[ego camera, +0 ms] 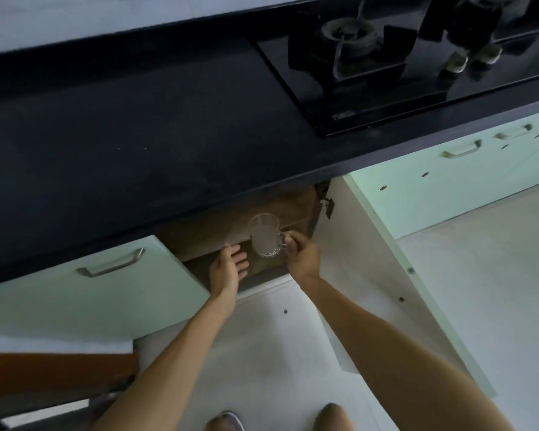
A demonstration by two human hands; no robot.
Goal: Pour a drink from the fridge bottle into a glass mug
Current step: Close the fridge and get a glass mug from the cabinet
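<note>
- Glass mug [264, 235] hangs by its handle from the curled fingers of the right hand [302, 255], just right of the left hand [227, 269].
- Left hand is spread wide, holding nothing.
- Likely light, rigid, breakable and slick; the handle is the safest grip.

One head-worn camera looks steeply down over the dark matte countertop [137, 135]; the right hand [302, 256] gripping the clear glass mug [263, 236] sits mid-frame, countertop just beyond the grip.
</note>
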